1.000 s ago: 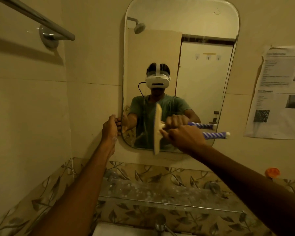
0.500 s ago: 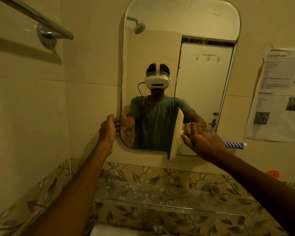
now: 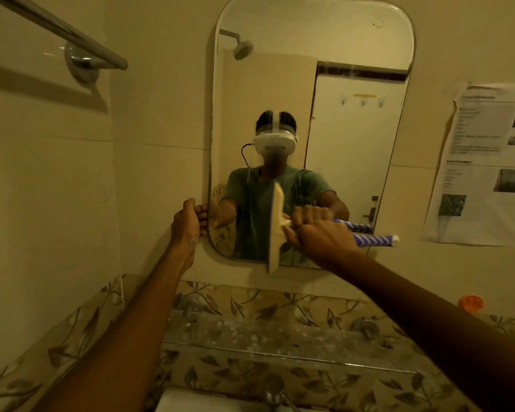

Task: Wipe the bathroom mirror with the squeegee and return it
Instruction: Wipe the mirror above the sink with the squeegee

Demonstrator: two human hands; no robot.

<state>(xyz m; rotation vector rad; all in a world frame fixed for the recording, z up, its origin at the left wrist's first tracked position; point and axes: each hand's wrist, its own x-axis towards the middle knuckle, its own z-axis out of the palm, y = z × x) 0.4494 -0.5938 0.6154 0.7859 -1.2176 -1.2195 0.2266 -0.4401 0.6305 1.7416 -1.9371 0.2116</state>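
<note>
Holding squeegee (image 3: 275,230) to mirror (image 3: 309,55), right hand (image 3: 321,239); left hand (image 3: 186,224) grips its edge

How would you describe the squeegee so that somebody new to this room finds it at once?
Find the tall rounded mirror above the glass shelf. Against its lower edge stands the squeegee, gripped by the right hand. Only it has a pale upright blade and a blue-and-white patterned handle pointing right.

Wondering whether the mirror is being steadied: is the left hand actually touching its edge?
Touching. The head view shows the left hand with its fingers curled onto the left edge of the mirror, meeting their reflection.
</note>
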